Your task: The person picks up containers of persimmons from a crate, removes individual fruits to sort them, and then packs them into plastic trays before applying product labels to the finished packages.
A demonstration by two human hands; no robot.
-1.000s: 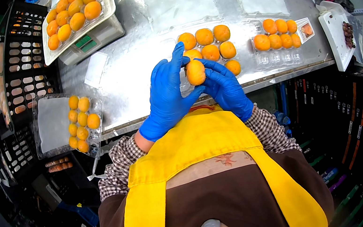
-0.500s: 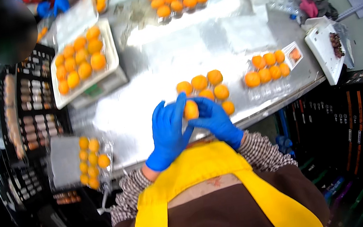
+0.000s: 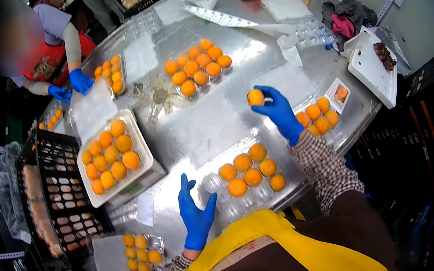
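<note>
One orange fruit (image 3: 255, 97) pinched in right hand (image 3: 280, 114); looks light, might bruise: hold sides softly. Left hand (image 3: 197, 217) spread.

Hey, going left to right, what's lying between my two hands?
Across the head view, a clear tray partly filled with orange fruits lies on the metal table between your left hand and right hand.

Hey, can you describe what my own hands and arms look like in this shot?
Your left hand and right hand wear matching plain blue gloves, close-fitting, with no markings I can make out. Dark-and-white checked sleeves cover the forearms, and on the right a dark brown upper sleeve shows above. I see no cables on either arm.
</note>
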